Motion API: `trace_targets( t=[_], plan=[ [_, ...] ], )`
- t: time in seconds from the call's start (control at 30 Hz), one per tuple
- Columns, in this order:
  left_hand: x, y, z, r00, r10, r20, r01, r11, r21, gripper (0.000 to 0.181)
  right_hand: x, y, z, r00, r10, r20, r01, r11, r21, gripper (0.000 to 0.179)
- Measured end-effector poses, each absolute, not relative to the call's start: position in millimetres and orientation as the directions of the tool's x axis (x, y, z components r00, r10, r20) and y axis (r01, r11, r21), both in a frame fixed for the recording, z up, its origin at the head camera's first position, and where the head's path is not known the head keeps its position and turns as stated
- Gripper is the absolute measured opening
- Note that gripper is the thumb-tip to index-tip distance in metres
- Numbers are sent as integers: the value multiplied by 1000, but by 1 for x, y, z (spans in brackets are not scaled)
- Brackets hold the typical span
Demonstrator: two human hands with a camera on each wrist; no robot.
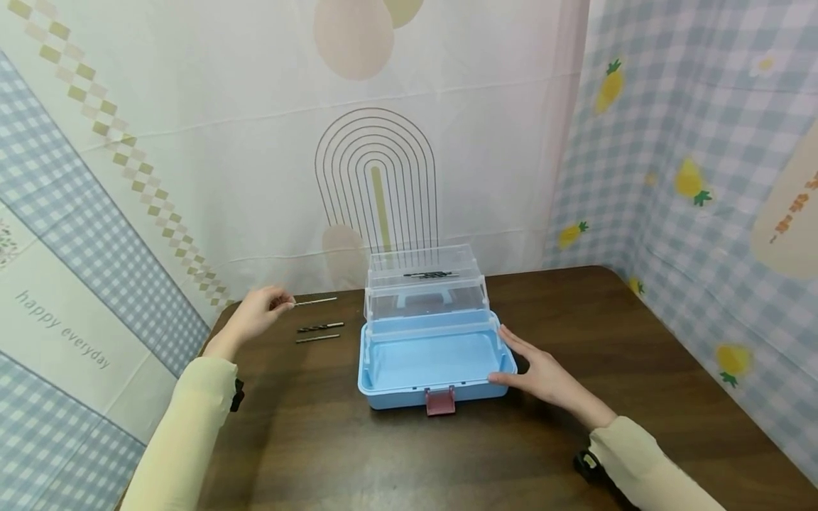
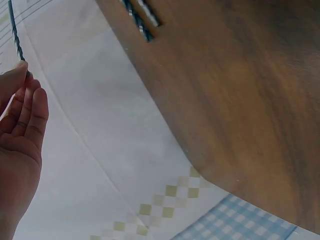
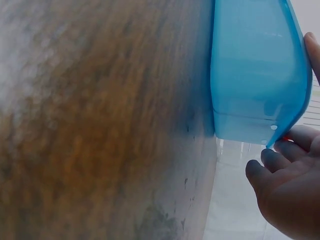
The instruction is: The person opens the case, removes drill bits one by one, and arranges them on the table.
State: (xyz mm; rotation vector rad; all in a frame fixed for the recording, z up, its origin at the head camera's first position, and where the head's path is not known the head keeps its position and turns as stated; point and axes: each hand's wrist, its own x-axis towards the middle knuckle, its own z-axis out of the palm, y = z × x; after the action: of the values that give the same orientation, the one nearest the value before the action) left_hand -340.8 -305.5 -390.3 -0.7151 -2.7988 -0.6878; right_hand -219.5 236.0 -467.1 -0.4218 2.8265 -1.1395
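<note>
At the left of the table, my left hand (image 1: 262, 309) pinches one end of a thin drill bit (image 1: 316, 301) between thumb and fingertips. The left wrist view shows the same drill bit (image 2: 15, 35) pointing away from the fingers. Nearer on the table lie a thicker dark drill bit (image 1: 321, 327) and a slimmer drill bit (image 1: 317, 338). A light blue toolbox (image 1: 396, 399) stands with its clear trays raised. Several dark drill bits (image 1: 429, 275) rest in the upper clear tray (image 1: 383, 279). My right hand (image 1: 546, 376) rests against the box's right rim, fingers and thumb extended.
The toolbox's reddish latch (image 1: 440, 402) hangs down at the front. Patterned cloth (image 1: 268, 177) closes off the back and both sides of the brown wooden table (image 1: 332, 454).
</note>
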Motion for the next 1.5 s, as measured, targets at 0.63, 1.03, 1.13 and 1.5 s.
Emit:
trace_targets(
  t=[0.63, 1.03, 1.13, 1.5],
  plan=[
    [-323, -318, -436, -897, 394, 199, 441, 792, 421, 8, -219, 235, -466, -961, -275, 36, -223, 691, -688, 100],
    [-321, -321, -457, -896, 405, 182, 443, 796, 413, 5, -219, 236, -466, -958, -281, 49, -237, 687, -687, 99],
    [-321, -322, -459, -894, 415, 170, 447, 793, 414, 6, -219, 236, -466, -957, -286, 54, -244, 687, -685, 99],
    [-321, -321, -467, -890, 435, 139, 451, 792, 412, 6, -220, 237, -468, -958, -282, 55, -241, 683, -690, 99]
  ],
)
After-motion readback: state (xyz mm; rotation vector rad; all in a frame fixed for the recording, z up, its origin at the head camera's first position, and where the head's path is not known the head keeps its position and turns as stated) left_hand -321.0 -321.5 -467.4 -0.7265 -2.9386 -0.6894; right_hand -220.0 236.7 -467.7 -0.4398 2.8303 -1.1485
